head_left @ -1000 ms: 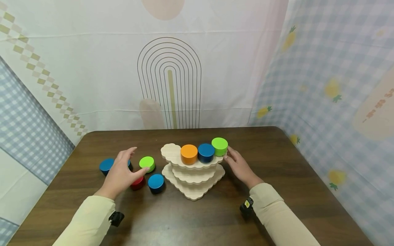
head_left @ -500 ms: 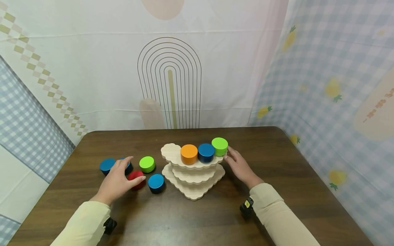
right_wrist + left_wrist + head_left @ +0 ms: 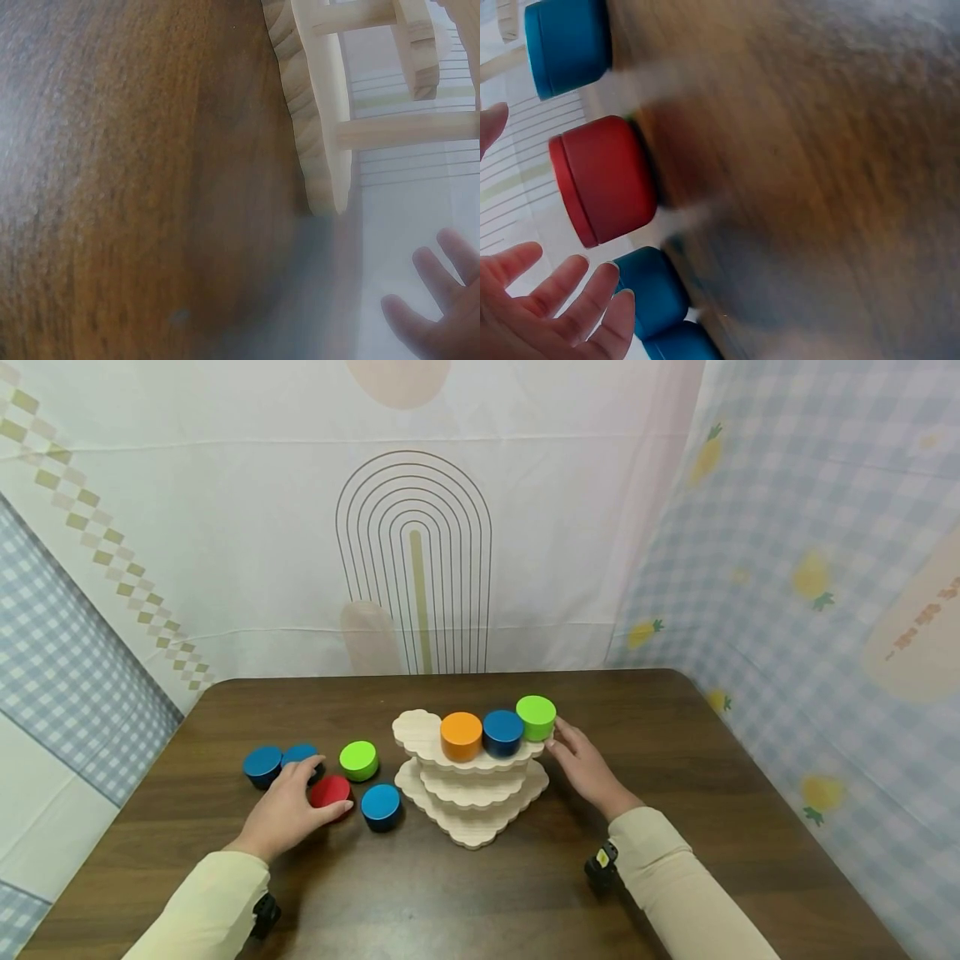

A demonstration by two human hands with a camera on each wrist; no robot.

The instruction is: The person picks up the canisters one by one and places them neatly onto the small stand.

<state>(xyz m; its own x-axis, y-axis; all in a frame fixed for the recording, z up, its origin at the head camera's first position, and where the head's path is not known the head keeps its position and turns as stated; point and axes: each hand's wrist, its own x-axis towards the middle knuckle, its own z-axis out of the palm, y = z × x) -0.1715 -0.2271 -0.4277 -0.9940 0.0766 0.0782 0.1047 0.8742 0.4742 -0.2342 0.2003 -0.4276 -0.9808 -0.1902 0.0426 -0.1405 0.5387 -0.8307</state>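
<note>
My left hand (image 3: 281, 808) is spread around a red cylinder (image 3: 331, 795) on the table, thumb on its near right side. In the left wrist view, a gap shows between the fingers (image 3: 600, 300) and the red cylinder (image 3: 611, 180). At the centre stands a tiered wooden rack (image 3: 472, 817) with scalloped edges. Its top tier bears an orange cylinder (image 3: 461, 737), a dark blue cylinder (image 3: 502, 734) and a green cylinder (image 3: 536, 719). My right hand (image 3: 588, 768) is at the top tier's right end, beside that green cylinder; whether it touches is unclear. The right wrist view shows its fingers extended.
Two blue cylinders (image 3: 262, 766) lie behind and left of the red one. Another green cylinder (image 3: 358, 761) and a light blue cylinder (image 3: 381, 807) stand between the left hand and the rack. Brown wooden table (image 3: 450, 902) extends to a patterned cloth backdrop (image 3: 540, 543).
My left hand has lowered and moved slightly left around the red cylinder, so the cylinder and the blue one behind show more. The right hand and the rack stay as they were.
</note>
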